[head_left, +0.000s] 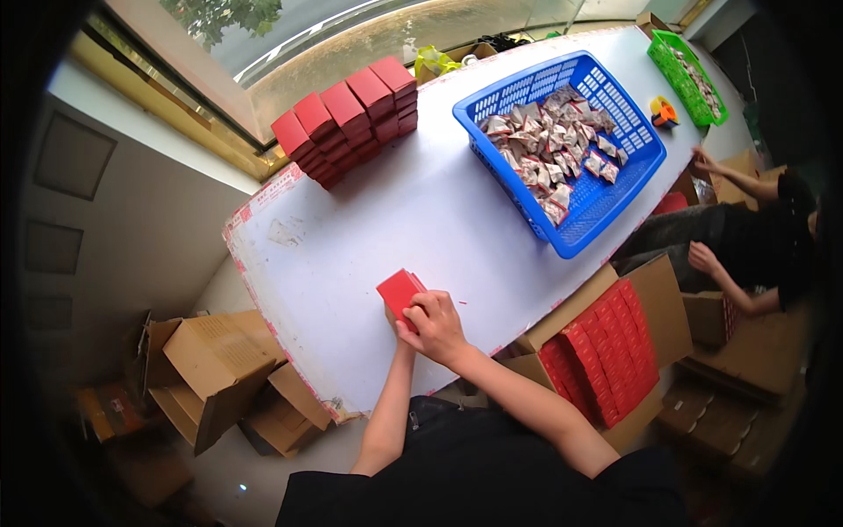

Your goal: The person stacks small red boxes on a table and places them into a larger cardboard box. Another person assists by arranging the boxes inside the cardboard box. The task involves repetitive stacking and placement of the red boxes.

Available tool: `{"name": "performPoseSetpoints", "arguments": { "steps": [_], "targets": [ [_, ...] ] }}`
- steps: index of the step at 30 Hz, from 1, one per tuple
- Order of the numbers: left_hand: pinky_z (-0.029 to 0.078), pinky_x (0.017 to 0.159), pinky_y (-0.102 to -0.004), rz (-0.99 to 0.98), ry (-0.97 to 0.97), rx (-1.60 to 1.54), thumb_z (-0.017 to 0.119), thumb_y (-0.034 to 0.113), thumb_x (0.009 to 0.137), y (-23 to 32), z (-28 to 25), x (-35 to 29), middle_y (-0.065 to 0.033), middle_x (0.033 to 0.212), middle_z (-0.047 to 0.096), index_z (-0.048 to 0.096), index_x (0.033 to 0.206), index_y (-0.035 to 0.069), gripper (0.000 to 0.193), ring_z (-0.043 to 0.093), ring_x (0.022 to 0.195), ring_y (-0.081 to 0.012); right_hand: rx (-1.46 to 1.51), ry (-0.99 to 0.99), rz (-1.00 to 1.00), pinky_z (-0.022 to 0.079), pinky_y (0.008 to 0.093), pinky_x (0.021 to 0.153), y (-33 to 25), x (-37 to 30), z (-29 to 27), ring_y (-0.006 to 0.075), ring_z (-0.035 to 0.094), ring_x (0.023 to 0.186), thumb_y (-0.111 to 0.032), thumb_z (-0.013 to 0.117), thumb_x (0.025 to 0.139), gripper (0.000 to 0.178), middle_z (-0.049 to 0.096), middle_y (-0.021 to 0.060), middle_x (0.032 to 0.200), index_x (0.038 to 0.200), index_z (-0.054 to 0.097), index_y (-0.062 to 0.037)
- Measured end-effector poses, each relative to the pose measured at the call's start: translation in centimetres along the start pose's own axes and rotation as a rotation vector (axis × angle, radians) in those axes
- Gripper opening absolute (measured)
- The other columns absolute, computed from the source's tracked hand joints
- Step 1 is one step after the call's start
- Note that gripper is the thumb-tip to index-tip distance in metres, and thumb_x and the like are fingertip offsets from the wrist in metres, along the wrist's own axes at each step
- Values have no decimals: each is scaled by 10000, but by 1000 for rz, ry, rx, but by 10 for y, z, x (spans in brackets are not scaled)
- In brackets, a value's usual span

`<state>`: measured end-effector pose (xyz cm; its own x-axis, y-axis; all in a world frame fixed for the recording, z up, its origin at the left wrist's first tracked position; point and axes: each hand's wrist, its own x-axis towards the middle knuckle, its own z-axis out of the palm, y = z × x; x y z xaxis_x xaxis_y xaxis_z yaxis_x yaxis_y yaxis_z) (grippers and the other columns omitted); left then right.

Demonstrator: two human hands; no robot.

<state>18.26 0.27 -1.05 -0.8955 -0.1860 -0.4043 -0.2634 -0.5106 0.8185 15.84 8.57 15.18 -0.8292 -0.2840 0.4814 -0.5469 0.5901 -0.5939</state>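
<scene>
A small red box (400, 291) is held over the near part of the white table (351, 241). My right hand (437, 326) is closed on its near right side, with bent fingers pressed on the box. My left hand (403, 337) supports the box from below and the left; its fingers are mostly hidden behind the box and my right hand. Farther off stands a blue plastic basket (575, 243) holding many small wrapped packets (549, 145). Stacked red boxes (344, 107) stand in rows at the table's far left edge, by the window.
An open carton (660, 307) packed with red boxes (610, 351) stands at the table's near right side. Opened cartons (219, 351) lie on the floor at left. A green basket (689, 77) and a tape roll (665, 112) are far right, near another person (729, 237).
</scene>
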Motion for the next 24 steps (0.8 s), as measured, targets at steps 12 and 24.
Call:
{"name": "performPoseSetpoints", "arguments": {
  "steps": [12, 24],
  "targets": [
    [388, 831, -312, 94, 247, 199, 361, 430, 883, -26, 76, -68, -107, 1058, 472, 426, 1150, 27, 487, 482, 948, -195, -139, 117, 233, 417, 333, 742, 7, -101, -80, 270, 434, 885, -150, 664, 628, 297, 451, 110, 1154, 900, 556, -101],
    [327, 937, -287, -167, 89, 151, 489, 191, 848, 25, 76, -82, -131, 1279, 363, 340, 1272, 4, 487, 371, 1160, -201, 16, 323, 571, 346, 380, 880, 47, -103, -100, 307, 417, 1035, -150, 602, 735, 367, 459, 158, 1155, 1068, 500, -34]
  ]
}}
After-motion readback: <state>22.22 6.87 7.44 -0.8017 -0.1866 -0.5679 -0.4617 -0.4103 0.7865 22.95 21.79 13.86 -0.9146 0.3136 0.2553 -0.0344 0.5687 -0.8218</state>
